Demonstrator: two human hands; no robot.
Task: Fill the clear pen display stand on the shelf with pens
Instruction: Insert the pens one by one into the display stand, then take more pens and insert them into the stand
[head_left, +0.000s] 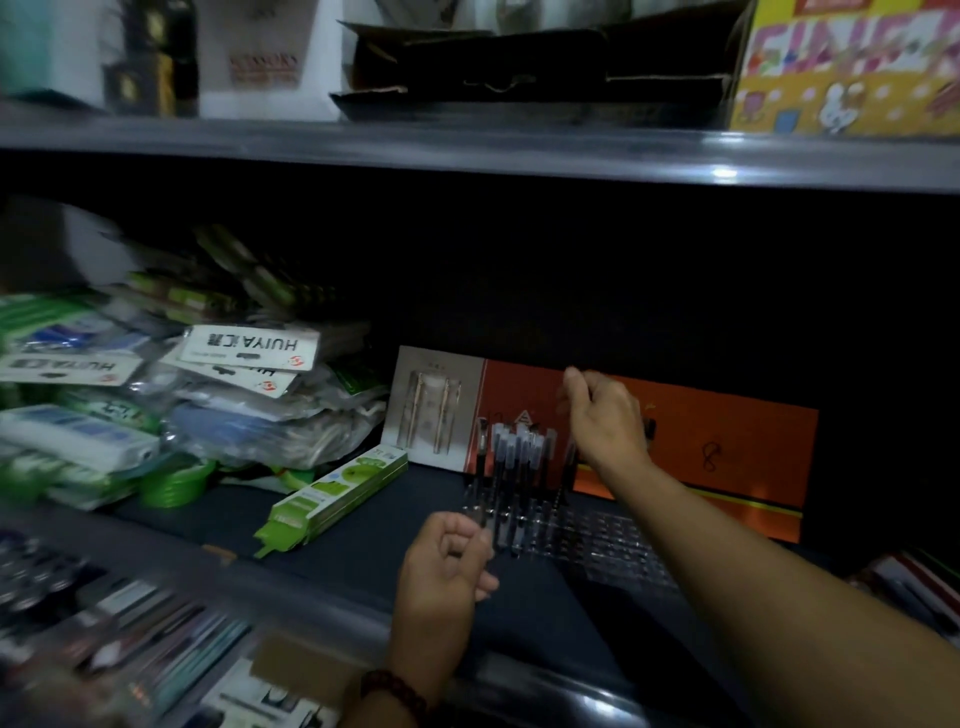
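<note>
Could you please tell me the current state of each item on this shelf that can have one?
clear pen display stand: partly filled, left slots taken, right slots empty.
pens: upright in the stand.
green box: lying flat.
cardboard box: flaps open.
left hand: fingers curled by the stand; hold unclear.
right hand: raised over the pens, fingertips pinched; contents unclear.

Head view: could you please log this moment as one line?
pen stand left part filled | left hand curled at its front | right hand above pens
</note>
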